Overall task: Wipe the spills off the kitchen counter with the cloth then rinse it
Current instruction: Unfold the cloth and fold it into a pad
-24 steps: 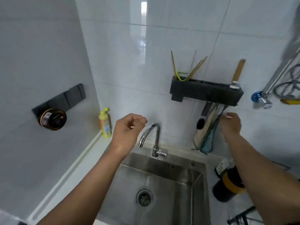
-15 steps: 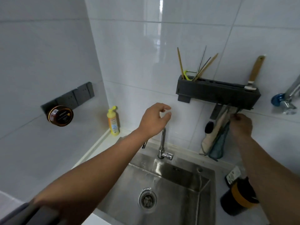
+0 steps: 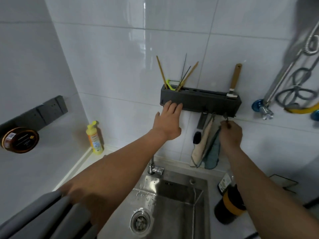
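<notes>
One blue cloth [image 3: 212, 156] against right fingers [image 3: 224, 124]

Light's soft and kinda flat, cool-toned, decently bright overall. The glossy white wall tiles [image 3: 120, 49] catch a tall vertical glare streak near the middle. The yellow plastic squeeze bottle [image 3: 94, 138] drops a faint shadow to its right, so the light comes from left-ish. The teal-blue hanging cloth [image 3: 213, 152] sits in shade under the dark grey wall-mounted rack [image 3: 207, 100]. The wet stainless steel sink [image 3: 172, 192] has patchy highlights. Heavy fisheye, tile lines bow toward the edges. The grey fabric sleeve [image 3: 43, 214] bottom left is a blurry smear, and the silvery metal pipe [image 3: 283, 76] top right is soft too.
</notes>
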`<control>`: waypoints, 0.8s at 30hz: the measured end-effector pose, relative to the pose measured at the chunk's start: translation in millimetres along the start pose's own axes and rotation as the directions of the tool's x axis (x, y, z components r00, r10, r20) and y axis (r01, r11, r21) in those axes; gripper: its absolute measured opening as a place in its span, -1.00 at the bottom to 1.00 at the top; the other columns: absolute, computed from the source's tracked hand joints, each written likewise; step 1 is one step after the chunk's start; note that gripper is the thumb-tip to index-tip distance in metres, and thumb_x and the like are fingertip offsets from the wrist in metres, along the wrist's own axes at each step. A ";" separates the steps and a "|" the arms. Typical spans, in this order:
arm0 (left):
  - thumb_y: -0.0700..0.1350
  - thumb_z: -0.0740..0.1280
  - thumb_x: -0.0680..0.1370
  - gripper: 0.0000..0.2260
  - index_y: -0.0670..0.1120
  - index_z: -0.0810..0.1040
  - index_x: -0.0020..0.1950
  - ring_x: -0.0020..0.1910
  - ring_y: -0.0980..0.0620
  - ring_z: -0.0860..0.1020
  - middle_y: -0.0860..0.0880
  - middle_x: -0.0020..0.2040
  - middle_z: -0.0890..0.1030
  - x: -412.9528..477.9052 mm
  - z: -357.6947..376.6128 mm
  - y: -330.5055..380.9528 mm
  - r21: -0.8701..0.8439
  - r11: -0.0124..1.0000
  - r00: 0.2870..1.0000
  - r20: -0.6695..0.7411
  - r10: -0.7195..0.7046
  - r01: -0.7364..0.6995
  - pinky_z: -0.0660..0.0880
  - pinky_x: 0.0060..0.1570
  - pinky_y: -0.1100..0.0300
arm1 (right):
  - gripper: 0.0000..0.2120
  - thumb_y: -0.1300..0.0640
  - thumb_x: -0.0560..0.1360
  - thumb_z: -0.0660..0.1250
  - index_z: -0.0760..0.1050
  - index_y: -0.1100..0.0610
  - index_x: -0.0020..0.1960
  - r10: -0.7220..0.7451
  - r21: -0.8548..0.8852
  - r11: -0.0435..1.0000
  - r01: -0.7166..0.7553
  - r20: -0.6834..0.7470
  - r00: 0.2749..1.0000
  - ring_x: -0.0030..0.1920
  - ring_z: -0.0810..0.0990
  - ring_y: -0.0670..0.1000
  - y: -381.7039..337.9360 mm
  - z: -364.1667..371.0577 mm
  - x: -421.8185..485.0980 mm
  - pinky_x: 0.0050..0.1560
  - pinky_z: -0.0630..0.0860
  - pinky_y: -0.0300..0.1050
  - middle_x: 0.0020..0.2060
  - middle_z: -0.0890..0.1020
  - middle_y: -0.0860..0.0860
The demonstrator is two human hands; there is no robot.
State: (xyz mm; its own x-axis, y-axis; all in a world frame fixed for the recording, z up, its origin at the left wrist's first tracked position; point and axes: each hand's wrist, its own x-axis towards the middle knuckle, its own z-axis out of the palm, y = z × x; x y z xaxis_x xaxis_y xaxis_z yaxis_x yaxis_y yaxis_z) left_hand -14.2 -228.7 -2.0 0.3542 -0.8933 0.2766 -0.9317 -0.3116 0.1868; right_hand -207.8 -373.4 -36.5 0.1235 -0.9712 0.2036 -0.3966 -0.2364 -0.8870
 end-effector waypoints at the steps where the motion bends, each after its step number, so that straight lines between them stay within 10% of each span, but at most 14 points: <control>1: -0.05 0.38 0.46 -0.15 -0.01 -0.03 0.64 0.60 -0.08 -0.09 -0.03 0.60 0.07 -0.1 -2.5 -0.2 -0.010 1.000 1.000 0.022 0.002 -0.001 0.26 0.44 -0.25 | -0.70 0.05 0.64 0.17 0.54 0.19 -0.14 -0.031 0.016 0.999 0.032 -0.029 0.999 -0.26 0.50 -0.05 -5.1 -4.4 -3.7 -0.32 0.32 -0.22 -0.25 0.58 0.02; 8: 0.19 0.25 0.59 -0.25 0.03 -0.07 0.65 0.61 -0.09 -0.22 -0.03 0.65 -0.20 -27.8 -4.0 10.5 -0.096 0.990 0.986 0.121 0.115 -0.104 -0.02 0.53 -0.25 | -0.69 -0.06 0.60 0.27 0.59 0.10 -0.20 -0.222 0.119 0.966 0.230 -0.078 0.972 -0.37 0.48 -0.22 -59.0 -48.7 -54.3 -0.29 0.43 -0.31 -0.32 0.63 0.00; 12: 0.38 0.31 0.46 -0.24 0.08 0.24 0.57 0.50 -0.03 0.30 0.01 0.56 0.26 -75.9 -8.2 49.0 -0.513 0.827 0.913 0.181 0.366 -0.230 0.35 0.42 -0.06 | -0.65 -0.09 0.57 0.33 0.58 0.18 -0.17 -0.292 0.129 0.942 0.310 -0.138 0.946 -0.25 0.51 -0.02 -93.2 -93.5 -111.2 -0.09 0.59 0.26 -0.31 0.57 0.19; 15: 0.53 0.27 0.32 -0.17 0.17 0.28 0.50 0.36 0.07 0.43 0.11 0.45 0.39 -118.4 -6.9 70.6 -0.596 0.761 0.880 0.182 0.438 -0.256 0.45 0.20 0.09 | -0.65 -0.10 0.57 0.34 0.58 0.19 -0.17 -0.303 0.091 0.941 0.327 -0.207 0.930 -0.28 0.50 -0.05 -113.2 -120.7 -163.1 -0.17 0.60 0.26 -0.34 0.52 0.18; 18: 0.37 0.32 0.39 -0.50 0.18 0.45 0.25 0.02 0.05 0.61 0.11 0.14 0.60 -155.2 -3.1 86.8 -0.579 0.700 0.827 0.078 0.557 -0.417 0.52 -0.10 0.16 | -0.81 -0.01 0.58 0.36 0.69 0.03 -0.10 -0.276 0.026 0.953 0.301 -0.327 0.904 -0.26 0.53 -0.12 -120.9 -146.3 -232.5 -0.16 0.63 0.15 -0.35 0.58 -0.11; 24: 0.49 0.37 0.32 -0.60 0.29 0.49 0.00 -0.18 0.28 0.61 0.24 -0.13 0.63 -267.0 -16.9 134.8 -0.897 0.324 0.477 0.154 0.865 -0.299 0.63 -0.14 0.13 | -0.70 0.08 0.59 0.37 0.53 0.21 -0.26 -0.059 0.053 0.994 0.096 -0.488 0.871 -0.32 0.52 0.01 -108.9 -195.1 -371.6 -0.28 0.64 -0.02 -0.38 0.45 0.11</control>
State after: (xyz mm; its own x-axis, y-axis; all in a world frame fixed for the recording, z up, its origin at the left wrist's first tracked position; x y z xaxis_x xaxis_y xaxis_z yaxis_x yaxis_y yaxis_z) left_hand -233.0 -26.7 -34.7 -0.6494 -0.7458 0.1489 -0.3359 0.4570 0.8236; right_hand -387.9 7.7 65.2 -0.3133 -0.8460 0.4315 -0.3341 -0.3271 -0.8839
